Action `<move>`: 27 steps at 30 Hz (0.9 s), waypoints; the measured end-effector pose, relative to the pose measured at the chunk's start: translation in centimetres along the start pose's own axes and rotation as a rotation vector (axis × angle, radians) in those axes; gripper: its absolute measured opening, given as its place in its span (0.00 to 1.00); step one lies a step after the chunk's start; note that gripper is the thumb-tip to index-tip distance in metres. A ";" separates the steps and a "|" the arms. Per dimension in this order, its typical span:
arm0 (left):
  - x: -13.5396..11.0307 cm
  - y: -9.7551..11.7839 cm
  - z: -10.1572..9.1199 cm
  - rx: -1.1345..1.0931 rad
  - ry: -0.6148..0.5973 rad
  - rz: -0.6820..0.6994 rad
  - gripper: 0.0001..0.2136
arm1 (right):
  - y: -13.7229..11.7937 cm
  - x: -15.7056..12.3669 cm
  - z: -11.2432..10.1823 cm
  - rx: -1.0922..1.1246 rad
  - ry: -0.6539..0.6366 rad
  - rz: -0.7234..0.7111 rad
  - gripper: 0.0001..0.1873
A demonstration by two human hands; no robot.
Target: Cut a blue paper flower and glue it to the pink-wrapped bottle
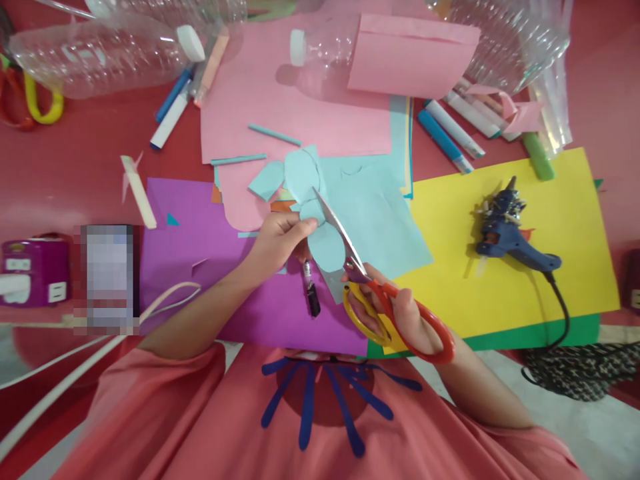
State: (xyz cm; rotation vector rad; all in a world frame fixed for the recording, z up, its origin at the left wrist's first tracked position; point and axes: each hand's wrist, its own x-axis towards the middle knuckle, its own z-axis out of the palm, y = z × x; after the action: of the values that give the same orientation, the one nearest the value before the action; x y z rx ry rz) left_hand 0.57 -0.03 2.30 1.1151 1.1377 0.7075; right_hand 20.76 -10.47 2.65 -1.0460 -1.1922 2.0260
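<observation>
My left hand (287, 241) pinches a light-blue paper cutout (327, 248) with rounded lobes between thumb and fingers. In my right hand (400, 313) is a pair of scissors (357, 261) with one red and one yellow handle loop. Their blades point up and left, lying at the edge of the cutout near a drawn curved outline. Beneath and beside it rests a larger light-blue sheet (380, 220). Small light-blue scraps (267, 180) lie just beyond my left hand. A black-capped marker (312, 293) lies on the purple paper below the cutout.
A blue glue gun (520, 247) rests on yellow paper (440, 293) at the right. Clear plastic bottles (110, 57) and a pink-wrapped bottle (413, 57) lie at the back, with markers (443, 140) nearby. Purple paper (175, 267), a phone (110, 280) and a white cable (65, 387) are leftward.
</observation>
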 end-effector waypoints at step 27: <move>-0.1 0.7 0.0 -0.161 -0.194 -0.149 0.19 | -0.2 0.0 -0.2 0.169 0.032 0.031 0.36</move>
State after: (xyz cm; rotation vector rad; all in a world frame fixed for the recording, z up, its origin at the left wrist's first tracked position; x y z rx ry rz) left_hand 0.59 0.12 2.96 0.9317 0.9698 0.5519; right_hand 20.93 -10.27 2.72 -1.0149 -0.9752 2.0849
